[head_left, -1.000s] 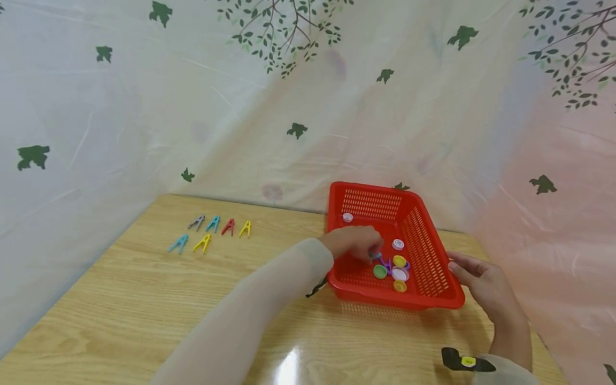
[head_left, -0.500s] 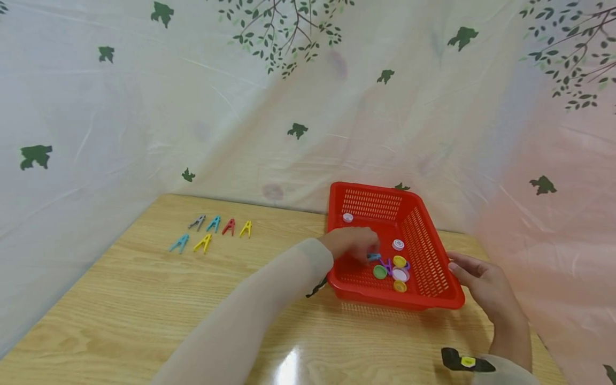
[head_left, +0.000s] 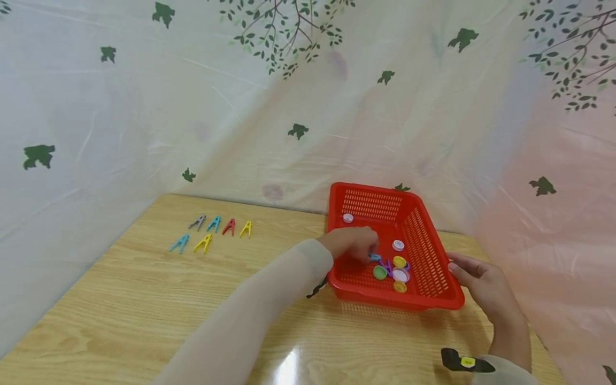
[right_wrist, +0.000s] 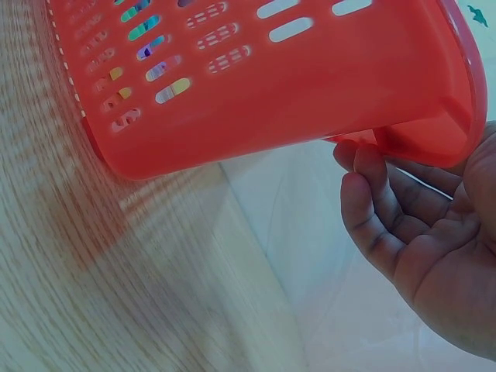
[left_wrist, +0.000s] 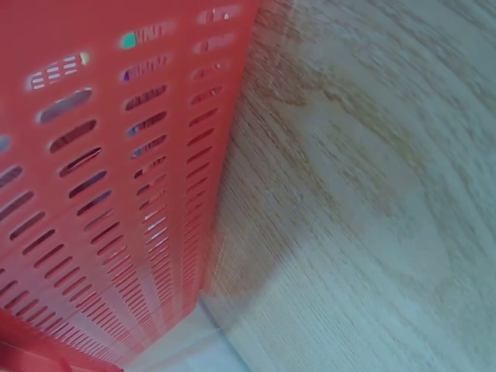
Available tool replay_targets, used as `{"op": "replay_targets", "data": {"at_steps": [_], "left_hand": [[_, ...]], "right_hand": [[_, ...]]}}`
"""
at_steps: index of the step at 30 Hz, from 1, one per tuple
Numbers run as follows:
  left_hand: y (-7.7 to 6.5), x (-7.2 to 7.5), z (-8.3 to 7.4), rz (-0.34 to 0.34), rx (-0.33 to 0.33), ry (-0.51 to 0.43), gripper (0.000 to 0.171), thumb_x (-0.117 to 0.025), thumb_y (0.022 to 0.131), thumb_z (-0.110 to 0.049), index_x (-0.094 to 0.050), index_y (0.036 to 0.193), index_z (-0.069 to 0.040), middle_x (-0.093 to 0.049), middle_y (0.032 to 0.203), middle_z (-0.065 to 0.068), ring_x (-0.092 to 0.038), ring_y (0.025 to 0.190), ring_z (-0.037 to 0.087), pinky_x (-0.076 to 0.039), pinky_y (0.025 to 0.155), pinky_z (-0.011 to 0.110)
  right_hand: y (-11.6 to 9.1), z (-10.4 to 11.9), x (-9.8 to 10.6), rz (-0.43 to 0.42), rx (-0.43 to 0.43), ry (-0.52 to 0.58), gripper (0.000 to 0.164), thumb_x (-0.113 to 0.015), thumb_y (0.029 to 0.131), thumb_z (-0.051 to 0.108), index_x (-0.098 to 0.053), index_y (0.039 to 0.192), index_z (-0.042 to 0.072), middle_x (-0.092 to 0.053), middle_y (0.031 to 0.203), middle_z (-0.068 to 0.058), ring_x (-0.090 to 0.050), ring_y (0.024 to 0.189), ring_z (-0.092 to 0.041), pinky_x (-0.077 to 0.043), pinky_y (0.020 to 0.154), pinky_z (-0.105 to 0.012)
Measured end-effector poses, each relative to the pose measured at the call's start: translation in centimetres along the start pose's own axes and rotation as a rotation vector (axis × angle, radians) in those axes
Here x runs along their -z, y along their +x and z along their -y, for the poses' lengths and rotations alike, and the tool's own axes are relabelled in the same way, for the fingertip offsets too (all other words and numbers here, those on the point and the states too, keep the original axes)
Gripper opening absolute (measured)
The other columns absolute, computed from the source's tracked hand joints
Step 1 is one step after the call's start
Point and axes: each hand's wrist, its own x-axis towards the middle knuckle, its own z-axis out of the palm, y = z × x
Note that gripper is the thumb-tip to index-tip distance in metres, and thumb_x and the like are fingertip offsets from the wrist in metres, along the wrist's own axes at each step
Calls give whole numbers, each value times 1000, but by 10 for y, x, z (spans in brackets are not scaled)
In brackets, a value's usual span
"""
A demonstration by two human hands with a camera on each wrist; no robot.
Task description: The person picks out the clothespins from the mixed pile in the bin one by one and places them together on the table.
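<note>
A red plastic basket (head_left: 353, 289) stands tilted on the table in the head view. My left hand (head_left: 355, 243) reaches down inside it, fingers curled down at a light blue clothespin (head_left: 375, 257), which they seem to pinch; the fingertips are partly hidden. Beside that lie a purple clothespin (head_left: 387, 267), a green cap (head_left: 379, 272), a yellow cap (head_left: 399, 262) and a pale pink cap (head_left: 400, 275). My right hand (head_left: 486, 283) grips the basket's right rim, thumb on top; in the right wrist view its curled fingers (right_wrist: 372, 209) sit under the rim. The left wrist view shows only slotted basket wall (left_wrist: 116, 194) and table.
On the left of the wooden table (head_left: 144, 305) several clothespins lie in two rows, among them a red one (head_left: 229, 226) and a yellow one (head_left: 203, 244). White caps (head_left: 398, 245) lie farther back in the basket. A leaf-patterned curtain (head_left: 240, 107) hangs behind the table.
The light blue clothespin shifts slightly at my left fingertips, and the fingers draw in a little. The basket and my right hand stay in place.
</note>
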Motion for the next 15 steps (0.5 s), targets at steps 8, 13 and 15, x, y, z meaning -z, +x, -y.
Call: {"op": "replay_targets", "data": {"at_steps": [8,13,15], "left_hand": [[2,0,-1,-49,-46,-10,12,-79,91,-29,-69,94,-22,-66,90,-8,-63,80,8,-53,70,18],[3,2,0,-86,-23,-32,14,-79,90,-33,-67,93,-25,-66,88,-10,-64,78,7,-53,69,18],[4,3,0,-110,-25,-37,15,-79,90,-34,-66,92,-25,-65,87,-10,-63,77,7,-53,69,18]], "right_hand": [[-2,1,1,7,-12,42,67,-57,103,48,-45,154,7,-48,152,-23,-61,103,1,-39,105,-69],[-2,5,0,10,-47,43,68,-57,102,50,-45,155,8,-48,153,-23,-63,116,-19,-35,103,-75],[-3,6,0,13,-66,49,69,-57,102,51,-45,155,9,-47,153,-22,-59,123,-31,-33,102,-77]]}}
